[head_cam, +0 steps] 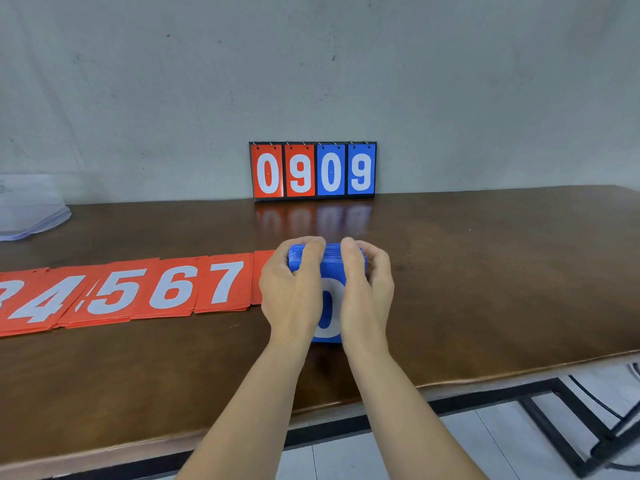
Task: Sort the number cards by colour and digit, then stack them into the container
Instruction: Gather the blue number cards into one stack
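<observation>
Gripping now: both hands clasp one thick blue stack (329, 268) of number cards. Its front card faces the camera and shows a white 0.
Left hand (294, 292): closed on the stack's left side, with the fingers curled over the top edge of the cards.
Right hand (367, 289): closed on the stack's right side in the same way, so the cards are squeezed between the two palms.
Stack's footing: the lower edge appears to rest on the brown table (485, 271), near the person's edge, though the contact is not clearly visible.
Red cards (166, 289): laid face up in an overlapping row just left of the grip, reading 3, 4, 5, 6, 7 towards the hands. One more red card (265, 268) lies partly hidden behind the left hand, its digit unseen.
Flip scoreboard (312, 171): stands beyond the grip against the wall, well apart from it, showing red 0 and 9, then blue 0 and 9.
Clear plastic bag (31, 209): lies far to the left of the grip at the back of the table. Whether this is the container cannot be told.
Step in hand: probably squaring up the blue cards, with the red ones seemingly already spread by digit.
Next move calls for: easing the squeeze enough to peel off one card at a time, while keeping the remaining cards aligned so they do not fan out or slide across the glossy tabletop.
</observation>
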### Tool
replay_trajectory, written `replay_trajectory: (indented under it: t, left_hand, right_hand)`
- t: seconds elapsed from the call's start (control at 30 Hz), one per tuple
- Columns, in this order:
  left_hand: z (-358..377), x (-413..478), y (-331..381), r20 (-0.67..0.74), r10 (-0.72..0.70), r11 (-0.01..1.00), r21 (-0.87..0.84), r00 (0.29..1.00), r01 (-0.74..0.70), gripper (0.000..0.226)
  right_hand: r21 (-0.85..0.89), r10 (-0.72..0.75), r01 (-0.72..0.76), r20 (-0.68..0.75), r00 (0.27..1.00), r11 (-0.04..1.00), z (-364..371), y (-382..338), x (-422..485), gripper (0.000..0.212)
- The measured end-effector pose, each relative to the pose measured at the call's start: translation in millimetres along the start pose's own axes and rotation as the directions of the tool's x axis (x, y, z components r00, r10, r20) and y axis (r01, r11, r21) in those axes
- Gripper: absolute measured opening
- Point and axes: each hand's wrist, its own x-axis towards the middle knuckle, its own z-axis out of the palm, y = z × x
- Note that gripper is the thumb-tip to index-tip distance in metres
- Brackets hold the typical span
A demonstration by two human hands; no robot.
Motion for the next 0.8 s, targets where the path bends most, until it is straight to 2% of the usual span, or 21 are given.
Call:
replay_trajectory:
  t: [0.07, 0.27, 0.47, 0.57, 0.63, 0.67, 0.8]
  left_hand:
    - [0.9, 2.2, 0.8, -0.004, -0.021, 1.000, -0.013, 1.000, 0.021, 0.015]
    - [1.4, 3.0, 0.7, 0.007, -0.059, 0.998, -0.018, 0.998, 0.059, 0.023]
    - [0.7, 2.7, 3.6, 0.034, 0.000, 0.999, -0.040, 0.999, 0.002, 0.032]
    - [1.4, -0.5, 6.0, 0.072, 0.014, 0.998, -0.057, 0.997, -0.010, 0.031]
    - [-1.7, -7.1, 7.7, 0.086, 0.033, 0.997, -0.071, 0.996, -0.027, 0.045]
    - [-2.9, -10.0, 3.8, 0.090, 0.060, 0.996, -0.068, 0.994, -0.054, 0.052]
    - [-8.8, -19.7, -20.2, 0.054, 0.196, 0.980, -0.055, 0.979, -0.193, 0.057]
  right_hand:
    - [-0.052, 0.000, -0.003, -0.048, 0.999, 0.999, 4.1, 0.0, 5.4, 0.020]
    - [-0.164, -0.006, 0.000, -0.033, 0.999, 0.986, 9.1, -1.4, 6.6, 0.033]
    - [-0.208, -0.020, 0.016, -0.019, 1.000, 0.978, 10.0, -6.5, 11.7, 0.028]
    - [-0.170, -0.012, 0.019, 0.042, 0.999, 0.985, 8.1, -8.3, 8.6, 0.023]
    - [-0.112, -0.014, 0.023, 0.087, 0.996, 0.993, 4.7, -5.6, 0.9, 0.024]
    - [-0.093, -0.017, 0.026, 0.098, 0.995, 0.995, 3.4, -2.8, -3.9, 0.028]
    - [-0.054, -0.015, 0.021, 0.101, 0.995, 0.998, -3.9, 19.1, -16.2, 0.046]
